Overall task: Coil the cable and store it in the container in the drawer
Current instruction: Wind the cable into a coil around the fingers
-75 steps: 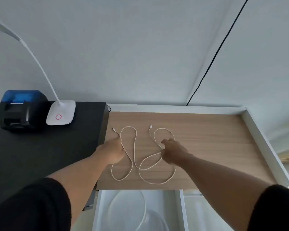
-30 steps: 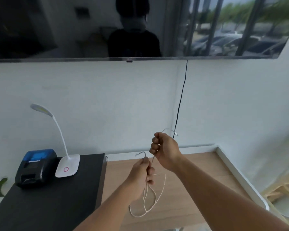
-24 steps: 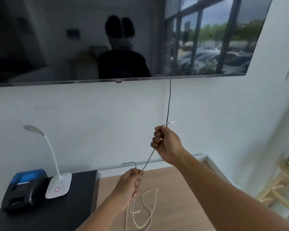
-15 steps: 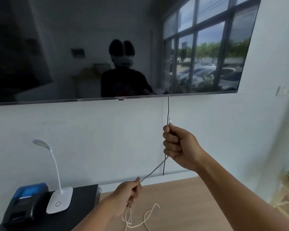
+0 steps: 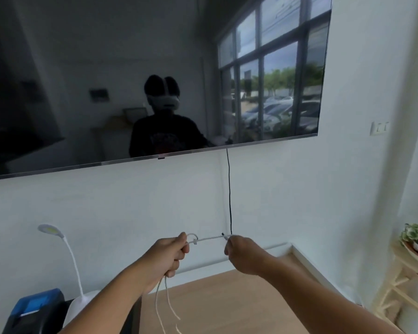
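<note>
Right hand (image 5: 243,255) drops level with left hand (image 5: 170,254); both pinch the cable (image 5: 209,238) taut, first coil starting.

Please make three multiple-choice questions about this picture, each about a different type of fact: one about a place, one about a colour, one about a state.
1. Where does the desk lamp stand relative to the left hand?
A. to its left
B. to its right
C. directly above it

2. What colour is the cable stretched between the hands?
A. red
B. white
C. green

3. How is the cable held?
A. lying flat on the desk, untouched
B. by the right hand alone
C. by both hands, in the air

Answers:
1. A: the lamp rises near the picture's left edge.
2. B: the strand looks white.
3. C: each hand grips the cable, and the slack hangs below the left hand.
</note>
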`<state>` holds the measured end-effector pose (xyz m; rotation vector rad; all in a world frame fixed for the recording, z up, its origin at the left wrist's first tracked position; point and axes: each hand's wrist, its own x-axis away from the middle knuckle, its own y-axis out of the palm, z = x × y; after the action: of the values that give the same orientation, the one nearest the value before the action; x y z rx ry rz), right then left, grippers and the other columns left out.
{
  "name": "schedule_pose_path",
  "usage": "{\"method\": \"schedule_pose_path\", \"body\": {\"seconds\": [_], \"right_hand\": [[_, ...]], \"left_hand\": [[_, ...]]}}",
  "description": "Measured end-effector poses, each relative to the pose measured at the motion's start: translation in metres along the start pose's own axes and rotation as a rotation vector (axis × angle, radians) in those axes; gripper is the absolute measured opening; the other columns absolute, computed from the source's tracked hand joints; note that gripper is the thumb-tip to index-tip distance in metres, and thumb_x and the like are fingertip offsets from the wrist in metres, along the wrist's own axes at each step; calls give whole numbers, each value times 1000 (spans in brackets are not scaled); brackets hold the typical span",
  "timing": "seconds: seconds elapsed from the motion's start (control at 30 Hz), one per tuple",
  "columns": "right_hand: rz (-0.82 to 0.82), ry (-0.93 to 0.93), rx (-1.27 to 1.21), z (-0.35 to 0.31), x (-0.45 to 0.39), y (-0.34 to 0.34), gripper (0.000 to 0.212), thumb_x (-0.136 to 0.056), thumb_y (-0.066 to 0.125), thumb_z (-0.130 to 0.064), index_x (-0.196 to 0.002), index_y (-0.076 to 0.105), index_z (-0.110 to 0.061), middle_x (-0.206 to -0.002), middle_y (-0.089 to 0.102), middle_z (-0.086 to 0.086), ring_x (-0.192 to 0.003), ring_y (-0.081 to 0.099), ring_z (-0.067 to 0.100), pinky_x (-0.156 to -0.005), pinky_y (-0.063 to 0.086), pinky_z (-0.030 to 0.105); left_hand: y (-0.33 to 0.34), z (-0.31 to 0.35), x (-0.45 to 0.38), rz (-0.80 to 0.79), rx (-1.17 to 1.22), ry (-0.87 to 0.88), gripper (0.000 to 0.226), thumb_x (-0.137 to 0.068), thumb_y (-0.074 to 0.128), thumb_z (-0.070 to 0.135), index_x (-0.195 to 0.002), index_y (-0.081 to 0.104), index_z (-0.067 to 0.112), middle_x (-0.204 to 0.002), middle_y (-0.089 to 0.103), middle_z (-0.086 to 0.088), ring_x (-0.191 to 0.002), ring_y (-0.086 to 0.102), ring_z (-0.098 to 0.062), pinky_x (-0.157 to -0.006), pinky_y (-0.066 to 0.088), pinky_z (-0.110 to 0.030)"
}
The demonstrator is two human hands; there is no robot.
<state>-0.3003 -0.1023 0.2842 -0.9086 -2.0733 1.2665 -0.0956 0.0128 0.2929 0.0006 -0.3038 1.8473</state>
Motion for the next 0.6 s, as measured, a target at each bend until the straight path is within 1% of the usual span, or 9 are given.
{"method": "schedule_pose_path", "body": {"seconds": [0.1,0.17,0.2,0.27,0.33,0.4,0.47,0.53,0.6], "right_hand": [[107,36,-621,0,-7,-3,29,-104,37,-12,-92,63,-16,-83,57,0,-67,51,14,-54,38,23],[58,-12,-990,-8,-8,-12,32,-104,36,-3,-90,63,-12,-78,53,3,-64,50,14,-54,37,23],[38,-57,-1121,-14,-7,-18,34,-103,35,1,-89,64,-10,-79,57,6,-66,55,16,-58,42,24],[20,-175,-1305,-28,0,-32,37,-100,33,5,-86,65,-8,-87,69,10,-79,68,20,-77,52,30],[-11,-315,-1435,-42,10,-46,35,-94,30,5,-84,61,-8,-90,74,15,-92,72,28,-99,49,39],[-97,-473,-1474,-59,23,-59,27,-93,30,0,-85,54,-7,-78,68,15,-82,69,33,-108,44,48],[-221,-594,-1383,-76,41,-70,18,-95,35,-11,-86,50,-9,-69,50,6,-65,53,24,-105,46,48],[-337,-661,-1204,-89,62,-78,16,-97,39,-15,-88,49,-8,-68,38,1,-61,38,20,-82,47,37],[-414,-701,-898,-98,81,-81,21,-100,44,-13,-85,53,-1,-66,34,2,-60,33,25,-65,40,23]], "left_hand": [[5,-10,9,41,50,11,40,-104,47,46,-82,54,13,-60,29,6,-51,19,-14,-50,17,-27],[11,-15,15,54,127,-13,39,-104,47,45,-81,52,14,-60,28,6,-51,19,-13,-50,16,-28],[15,-17,17,56,175,-31,39,-104,48,46,-80,52,15,-60,29,7,-49,19,-12,-49,17,-27],[23,-18,22,50,272,-61,39,-103,49,47,-79,53,17,-58,31,7,-47,21,-10,-48,19,-26],[29,-15,24,27,354,-78,39,-103,49,48,-77,54,19,-58,31,7,-46,23,-10,-49,22,-27],[32,-6,24,-10,390,-81,42,-103,48,48,-72,54,21,-59,29,5,-46,25,-11,-51,29,-28],[31,5,24,-54,420,-76,46,-104,48,45,-64,53,22,-61,27,3,-47,28,-13,-55,36,-30],[25,20,25,-129,432,-64,44,-104,46,36,-63,53,21,-61,31,3,-49,31,-14,-57,42,-32],[17,34,25,-223,406,-35,44,-104,43,25,-64,60,20,-59,46,4,-51,41,-14,-58,44,-32]]}}
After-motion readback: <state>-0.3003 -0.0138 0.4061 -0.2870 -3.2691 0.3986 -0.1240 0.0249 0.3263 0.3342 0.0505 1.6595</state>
